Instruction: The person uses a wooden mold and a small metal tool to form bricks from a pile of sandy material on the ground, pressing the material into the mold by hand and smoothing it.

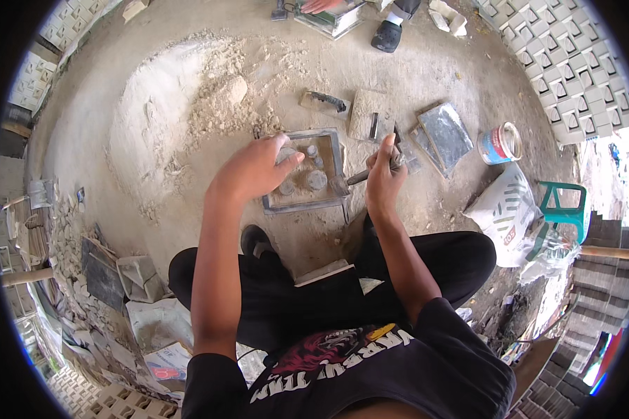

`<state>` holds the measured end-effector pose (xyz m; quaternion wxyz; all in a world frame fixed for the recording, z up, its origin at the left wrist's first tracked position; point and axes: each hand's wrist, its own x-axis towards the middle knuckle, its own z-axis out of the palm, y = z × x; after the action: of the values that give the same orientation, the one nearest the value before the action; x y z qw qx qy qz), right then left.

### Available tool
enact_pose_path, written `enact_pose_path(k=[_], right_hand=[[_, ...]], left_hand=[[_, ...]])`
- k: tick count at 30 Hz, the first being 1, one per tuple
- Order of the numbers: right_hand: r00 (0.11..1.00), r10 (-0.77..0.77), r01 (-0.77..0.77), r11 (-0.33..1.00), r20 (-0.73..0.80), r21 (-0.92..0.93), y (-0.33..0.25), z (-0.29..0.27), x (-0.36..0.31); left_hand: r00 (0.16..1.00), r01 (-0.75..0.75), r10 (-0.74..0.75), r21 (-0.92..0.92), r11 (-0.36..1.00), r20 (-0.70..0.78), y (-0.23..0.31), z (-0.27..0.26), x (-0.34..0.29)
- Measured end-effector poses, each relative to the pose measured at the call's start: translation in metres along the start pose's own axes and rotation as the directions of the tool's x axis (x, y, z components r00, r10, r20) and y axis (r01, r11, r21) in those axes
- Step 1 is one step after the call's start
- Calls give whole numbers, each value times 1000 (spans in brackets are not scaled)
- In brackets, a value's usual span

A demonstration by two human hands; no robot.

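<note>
In front of me on the ground lies a square dark mould frame [337,157], with several round grey discs [317,180] on the sandy surface inside it. My left hand [251,166] reaches over the frame's left side, thumb and index finger apart, and nothing shows in its grasp. Whether its fingertips touch a disc is hidden. To the right of the frame, my right hand [386,174] is closed around a hand tool with a dark handle [358,177]. The handle's end points toward the frame; the fingers partly hide the tool's other end.
A pile of pale powder [171,105] spreads at the far left. Beyond the frame lie a float [326,102] and a dusty block [367,115]. Flat dark plates [446,136], a bucket [500,144], a white sack [504,209] and a green stool [565,209] stand right. Another person's hand [319,5] shows ahead.
</note>
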<state>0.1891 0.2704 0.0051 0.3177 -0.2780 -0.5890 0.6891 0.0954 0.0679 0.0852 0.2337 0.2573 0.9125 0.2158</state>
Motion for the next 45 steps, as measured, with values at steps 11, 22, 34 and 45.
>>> enact_pose_path(k=[11,22,34,45], right_hand=[[998,51,-48,996,-38,74,39,-5,9],[997,-13,22,992,73,-126,51,7,33],[997,26,-29,999,72,41,65,18,78],[995,-91,89,993,-32,-74,95,36,87]], left_hand=[[1000,11,-11,-15,1000,-10,-7,-3,-6],[1000,-10,10,-59,998,-7,-4,-10,1],[997,-25,19,-79,997,-77,-16,-20,-3],[996,-6,-6,-149,989,-84,-25,-36,-11]])
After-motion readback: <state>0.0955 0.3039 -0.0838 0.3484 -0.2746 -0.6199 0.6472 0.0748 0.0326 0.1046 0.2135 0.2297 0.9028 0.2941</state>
